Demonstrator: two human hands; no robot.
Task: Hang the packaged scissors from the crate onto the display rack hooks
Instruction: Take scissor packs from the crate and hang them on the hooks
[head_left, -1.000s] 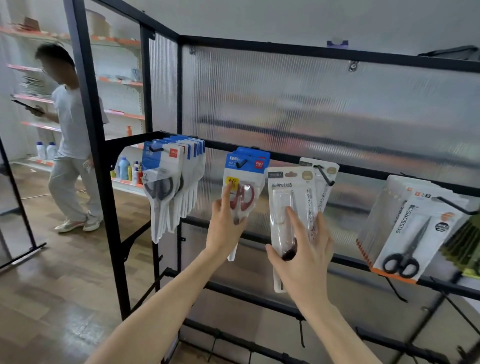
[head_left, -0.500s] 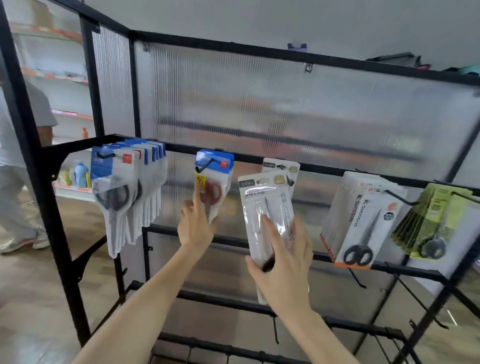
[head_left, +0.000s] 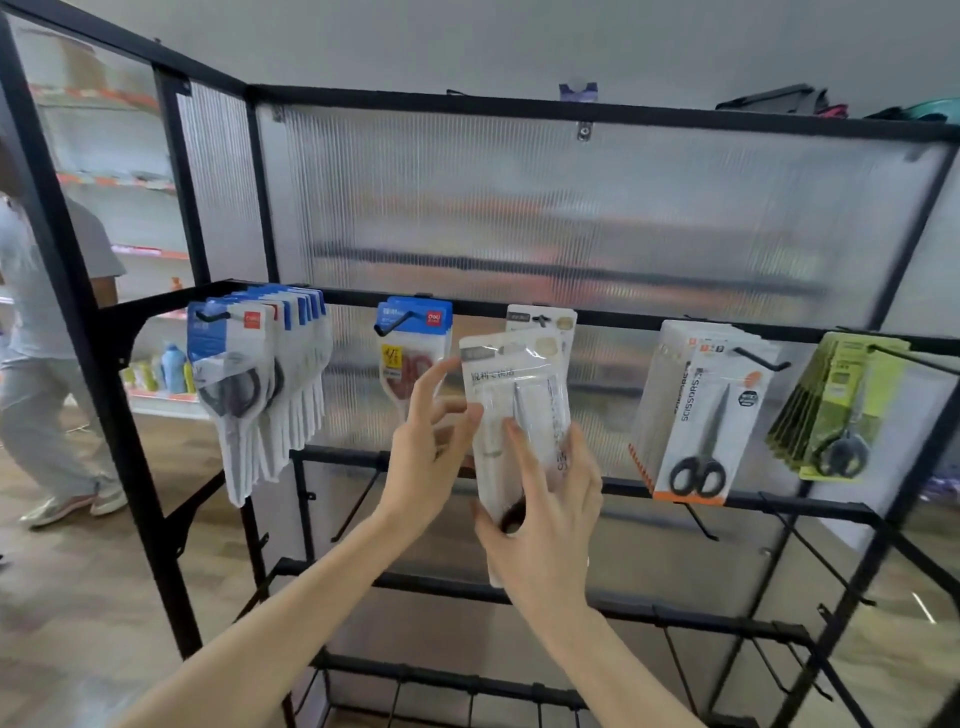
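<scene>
Ok so my left hand (head_left: 431, 452) has let go of the red-handled pack (head_left: 410, 358) on its hook and slid over to the white scissors pack (head_left: 511, 410) I'm holding in my right hand (head_left: 545, 519). A second ago it was still up steadying that red one, so that pack's done, hanging on its own.

Right hand is clamped around the lower half of the white pack, thumb across the front. Left fingers are loosely spread, tips just touching its left edge, not really gripping yet.

The pack sits in front of the rack, a bit low and tilted, with its top overlapping the matching white pack (head_left: 543, 319) already on the hook (head_left: 540, 319) behind. That's my target, I reckon.

Room-wise: blue-card stack (head_left: 260, 374) is well off to the left, the black-scissors cards (head_left: 701, 415) hang off to the right. Decent gap both sides, but the crossbar (head_left: 623, 317) runs right above the hook, so the hang hole has to go on straight from the front.
</scene>
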